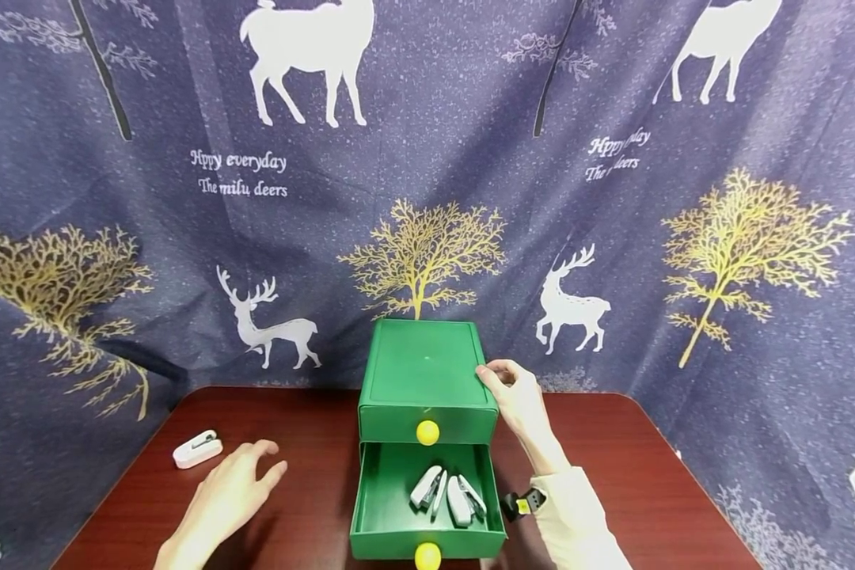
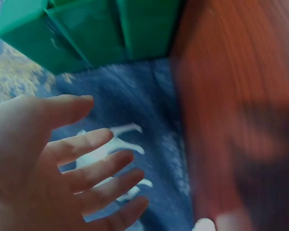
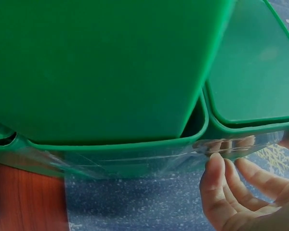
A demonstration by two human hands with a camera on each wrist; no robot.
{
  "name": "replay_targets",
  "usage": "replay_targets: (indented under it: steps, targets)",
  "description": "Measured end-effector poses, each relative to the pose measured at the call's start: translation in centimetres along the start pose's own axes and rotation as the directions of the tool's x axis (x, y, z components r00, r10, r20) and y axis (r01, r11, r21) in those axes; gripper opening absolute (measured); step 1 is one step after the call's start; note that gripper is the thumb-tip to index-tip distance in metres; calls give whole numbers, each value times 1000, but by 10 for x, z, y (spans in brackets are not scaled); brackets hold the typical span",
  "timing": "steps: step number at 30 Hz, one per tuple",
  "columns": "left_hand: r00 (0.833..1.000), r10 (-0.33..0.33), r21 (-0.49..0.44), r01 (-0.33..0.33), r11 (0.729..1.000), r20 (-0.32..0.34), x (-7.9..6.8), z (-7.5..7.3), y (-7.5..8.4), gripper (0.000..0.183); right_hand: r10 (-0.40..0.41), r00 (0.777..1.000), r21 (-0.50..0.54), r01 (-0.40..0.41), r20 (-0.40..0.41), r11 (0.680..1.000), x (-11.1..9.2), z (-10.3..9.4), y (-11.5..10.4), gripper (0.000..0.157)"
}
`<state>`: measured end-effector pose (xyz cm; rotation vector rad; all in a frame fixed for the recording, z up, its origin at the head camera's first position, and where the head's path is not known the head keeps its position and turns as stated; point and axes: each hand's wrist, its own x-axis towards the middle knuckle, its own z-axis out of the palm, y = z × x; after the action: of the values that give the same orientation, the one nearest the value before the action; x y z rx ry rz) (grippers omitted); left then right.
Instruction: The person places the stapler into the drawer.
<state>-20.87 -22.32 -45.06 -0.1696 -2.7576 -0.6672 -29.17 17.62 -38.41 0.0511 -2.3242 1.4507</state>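
A green two-drawer box (image 1: 427, 364) with yellow round knobs stands at the back middle of the table. Its lower drawer (image 1: 392, 518) is pulled out and holds two small white items that look like staplers (image 1: 460, 500). My right hand (image 1: 516, 400) touches the box's upper right side; the right wrist view shows its bent fingertips (image 3: 214, 168) against the side wall. Over the table at the left, my left hand (image 1: 229, 492) holds nothing, its fingers (image 2: 106, 168) spread and relaxed. Beyond it lies a similar white stapler (image 1: 198, 450), apart from the hand.
The reddish-brown wooden table (image 1: 306, 451) has a patterned blue cloth (image 1: 427, 158) hanging behind it. At the right wrist sits a small dark device with a yellow label (image 1: 522, 504). The pulled-out drawer juts toward the front of the table.
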Motion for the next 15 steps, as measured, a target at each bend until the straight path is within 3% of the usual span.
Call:
replay_targets:
  steps: [10,15]
  targets:
    - [996,-88,61,87,994,15,12,2,-46,33,10,1000,10,-10,0,1000,0,0,0,25]
    - [996,-93,96,91,991,13,20,3,-62,38,4,1000,9,-4,-4,1000,0,0,0,25]
